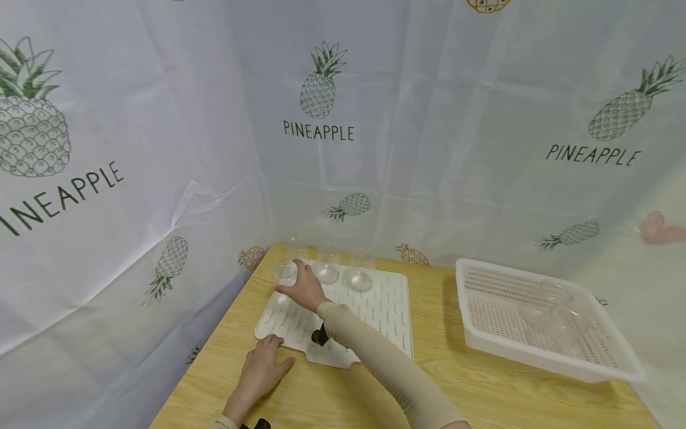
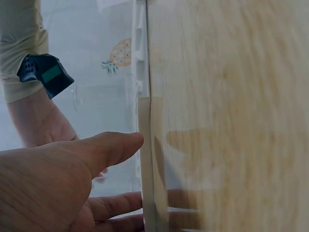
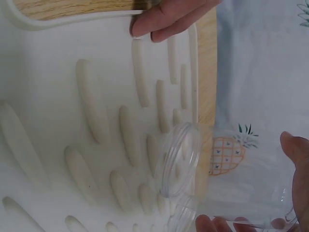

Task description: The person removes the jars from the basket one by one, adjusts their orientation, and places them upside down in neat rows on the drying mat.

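Resting, fingers loose, at the mat's (image 1: 393,322) near-left corner is the left hand (image 1: 261,370); the right hand (image 1: 308,289) grips a clear cup (image 1: 284,273) by the far-left corner. Beyond, more cups (image 1: 360,279) already stand; others apparently remain in the basket (image 1: 536,361) along the desk's (image 1: 445,384) right edge. Transparency obscures their count.

On the hanging cloth (image 1: 429,143), in the head view, the word "PINEAPPLE" (image 1: 318,131) is printed in capital letters: at 12 o'clock and, slanting, between 2 and 3 o'clock. At 9 o'clock, the view's edge cuts it, so only "INEAPPLE" can be read.
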Tool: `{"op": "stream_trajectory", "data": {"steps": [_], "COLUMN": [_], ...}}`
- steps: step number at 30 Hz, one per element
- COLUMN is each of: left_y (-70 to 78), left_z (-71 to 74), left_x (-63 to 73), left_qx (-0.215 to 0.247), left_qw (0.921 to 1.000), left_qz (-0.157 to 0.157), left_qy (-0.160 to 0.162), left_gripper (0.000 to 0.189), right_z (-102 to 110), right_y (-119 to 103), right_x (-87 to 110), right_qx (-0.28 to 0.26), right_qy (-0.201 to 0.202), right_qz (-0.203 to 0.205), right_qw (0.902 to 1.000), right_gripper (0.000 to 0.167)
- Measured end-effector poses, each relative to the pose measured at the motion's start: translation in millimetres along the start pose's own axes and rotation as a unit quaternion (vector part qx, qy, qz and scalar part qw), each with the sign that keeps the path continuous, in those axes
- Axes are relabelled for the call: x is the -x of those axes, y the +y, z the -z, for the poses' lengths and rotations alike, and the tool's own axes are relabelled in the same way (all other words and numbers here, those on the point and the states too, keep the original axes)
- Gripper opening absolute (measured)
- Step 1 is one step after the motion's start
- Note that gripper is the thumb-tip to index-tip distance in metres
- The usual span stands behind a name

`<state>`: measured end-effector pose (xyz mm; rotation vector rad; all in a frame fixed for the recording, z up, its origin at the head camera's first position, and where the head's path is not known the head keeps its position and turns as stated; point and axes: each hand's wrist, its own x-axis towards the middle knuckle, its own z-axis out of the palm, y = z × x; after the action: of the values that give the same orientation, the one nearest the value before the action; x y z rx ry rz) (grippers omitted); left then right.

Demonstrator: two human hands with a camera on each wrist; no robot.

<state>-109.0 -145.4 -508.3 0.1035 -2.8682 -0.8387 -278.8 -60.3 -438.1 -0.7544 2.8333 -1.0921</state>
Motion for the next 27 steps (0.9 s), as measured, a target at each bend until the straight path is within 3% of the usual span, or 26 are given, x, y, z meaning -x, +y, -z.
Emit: {"op": "stream_trajectory", "data": {"steps": [19,27], "left_y": [6.9,-1.5], "left_z": [-5.9,3.1], "left_x": [-6.3,-3.7], "left_qx": [0.002,0.006], "left_qw": [0.9998,0.9997], "left_qz": [-0.003,0.008], "left_qy": [-0.017,-0.023], "left_gripper": [0.046,0.047], "right_z": [9.9,15.7], "right_y": [7.8,3.2], "right_x": [7.1,17.2], "right_qx": [0.064,0.064], "right_qy": [0.007,0.0], "right_qz": [-0.013,-0.005], "right_qw": [0.9978,0.9979], "right_gripper": [0.095,0.099]}}
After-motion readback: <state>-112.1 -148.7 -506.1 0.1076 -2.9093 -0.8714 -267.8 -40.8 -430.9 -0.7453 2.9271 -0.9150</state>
